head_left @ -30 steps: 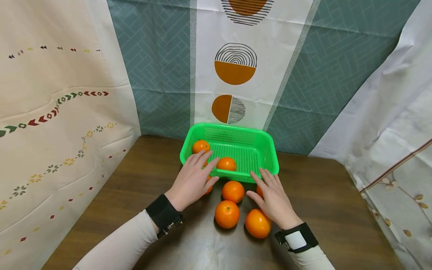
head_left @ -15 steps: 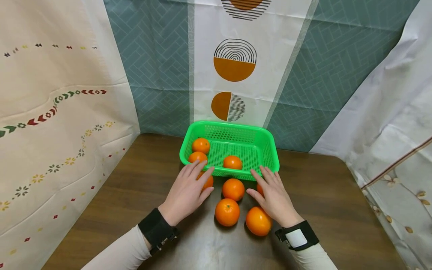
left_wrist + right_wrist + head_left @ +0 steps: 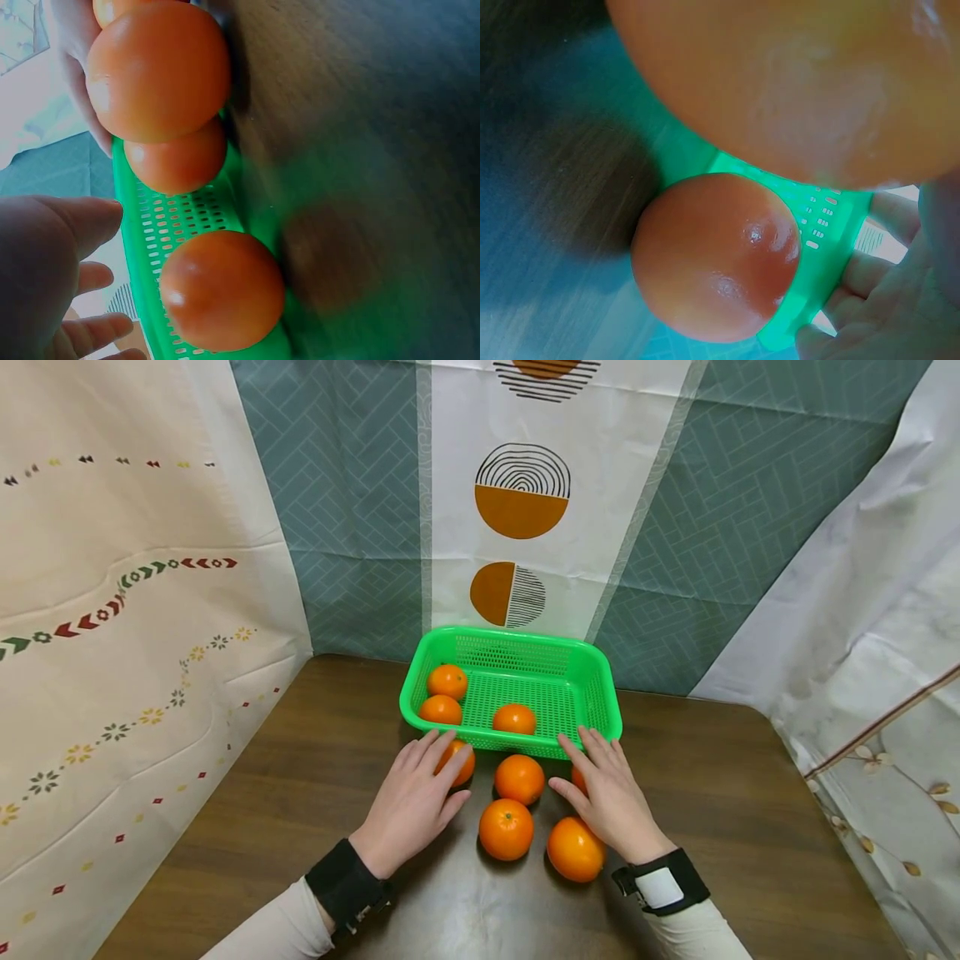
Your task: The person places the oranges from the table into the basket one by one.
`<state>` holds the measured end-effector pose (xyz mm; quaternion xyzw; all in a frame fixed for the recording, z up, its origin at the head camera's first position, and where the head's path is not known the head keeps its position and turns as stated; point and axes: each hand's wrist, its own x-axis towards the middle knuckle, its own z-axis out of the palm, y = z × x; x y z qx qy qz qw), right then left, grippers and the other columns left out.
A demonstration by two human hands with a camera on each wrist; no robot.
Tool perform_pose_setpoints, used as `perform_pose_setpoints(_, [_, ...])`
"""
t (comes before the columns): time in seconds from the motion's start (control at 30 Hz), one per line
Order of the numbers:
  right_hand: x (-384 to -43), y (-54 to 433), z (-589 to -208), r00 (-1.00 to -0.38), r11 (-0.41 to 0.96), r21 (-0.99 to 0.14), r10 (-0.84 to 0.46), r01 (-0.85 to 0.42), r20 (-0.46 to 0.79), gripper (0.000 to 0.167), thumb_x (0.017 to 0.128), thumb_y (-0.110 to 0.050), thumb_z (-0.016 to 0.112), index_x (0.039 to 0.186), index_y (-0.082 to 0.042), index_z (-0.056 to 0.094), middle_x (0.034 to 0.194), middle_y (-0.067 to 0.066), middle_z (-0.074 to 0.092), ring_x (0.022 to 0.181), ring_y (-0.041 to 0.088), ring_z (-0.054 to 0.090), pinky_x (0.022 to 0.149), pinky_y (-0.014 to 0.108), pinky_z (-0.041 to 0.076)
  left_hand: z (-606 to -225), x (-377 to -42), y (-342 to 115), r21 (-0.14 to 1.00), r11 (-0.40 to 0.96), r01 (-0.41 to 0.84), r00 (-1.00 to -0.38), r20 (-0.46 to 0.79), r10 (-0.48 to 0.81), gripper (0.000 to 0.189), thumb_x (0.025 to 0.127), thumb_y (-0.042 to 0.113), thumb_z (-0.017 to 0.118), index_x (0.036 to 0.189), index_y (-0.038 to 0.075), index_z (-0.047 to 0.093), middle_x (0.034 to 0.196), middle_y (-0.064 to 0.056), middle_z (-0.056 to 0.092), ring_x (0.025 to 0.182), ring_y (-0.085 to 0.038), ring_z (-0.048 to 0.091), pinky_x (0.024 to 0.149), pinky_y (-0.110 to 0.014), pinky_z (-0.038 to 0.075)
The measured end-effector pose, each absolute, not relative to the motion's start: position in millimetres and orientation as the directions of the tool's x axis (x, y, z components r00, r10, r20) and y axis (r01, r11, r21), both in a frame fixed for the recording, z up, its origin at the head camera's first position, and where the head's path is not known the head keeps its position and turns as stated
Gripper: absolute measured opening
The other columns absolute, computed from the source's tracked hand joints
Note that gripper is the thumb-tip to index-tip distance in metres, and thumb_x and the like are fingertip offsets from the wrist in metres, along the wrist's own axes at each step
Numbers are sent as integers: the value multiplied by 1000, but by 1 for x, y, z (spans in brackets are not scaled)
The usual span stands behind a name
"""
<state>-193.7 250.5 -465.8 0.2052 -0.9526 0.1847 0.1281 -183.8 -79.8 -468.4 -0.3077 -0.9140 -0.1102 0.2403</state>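
A green plastic basket holds three oranges: a back-left orange, a front-left orange and a middle orange. My left hand is spread beside a left orange just in front of the basket; in the left wrist view, its thumb and fingers are apart from that orange. With fingers extended, my right hand hovers over a partly hidden orange, fingertips near the basket's front rim. Its wrist view shows an orange beside the fingers, not gripped.
Between the hands sit a centre orange, a nearer orange and a right-hand orange, all on the brown wooden table. Behind the basket hangs a patterned cloth; more cloth covers both sides.
My left hand has drawn back from over the basket's front rim towards me, uncovering the front-left orange. The middle orange in the basket has shifted slightly right. My right hand stays nearly still.
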Motion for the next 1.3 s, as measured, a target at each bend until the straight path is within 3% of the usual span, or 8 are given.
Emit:
perform_pose_setpoints(0.37, [-192,250,-467,-854,834,-284,-354,-473,383,72,104,-37,79,163,-7,53,169,27,43,158,50,36,129,71,19,-479,-192,-83,55,789,612,-701,499,509,61,101,33,85,152,9,64,155,-23,57,142,-46,55,120,-60,44])
perform_pose_setpoints(1.3, [-193,251,-469,-871,840,-297,-348,-454,348,73,104,-39,77,165,-8,51,172,26,39,161,47,32,131,68,15,-494,-202,-76,41,778,627,-691,490,531,65,93,28,93,149,9,65,143,-23,57,129,-43,59,118,-56,47])
